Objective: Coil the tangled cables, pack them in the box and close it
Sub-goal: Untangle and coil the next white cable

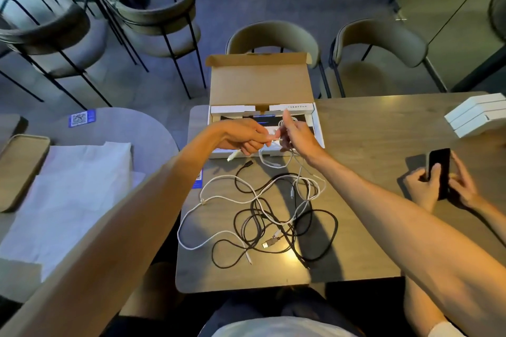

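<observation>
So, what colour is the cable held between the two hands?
White. The head view shows the cable best, between left hand and right hand.

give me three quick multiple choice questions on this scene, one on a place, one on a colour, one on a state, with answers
1. Where is the tangle? A on the table, nearer than the box B in the box C on a shelf
2. What colour is the cable the left hand grips? A black B white C red
3. The lid is: A taped B shut C open
Answers: 1 A, it lies on the table before the box. 2 B, its white end sticks out below the hand. 3 C, it stands up behind the box.
</observation>
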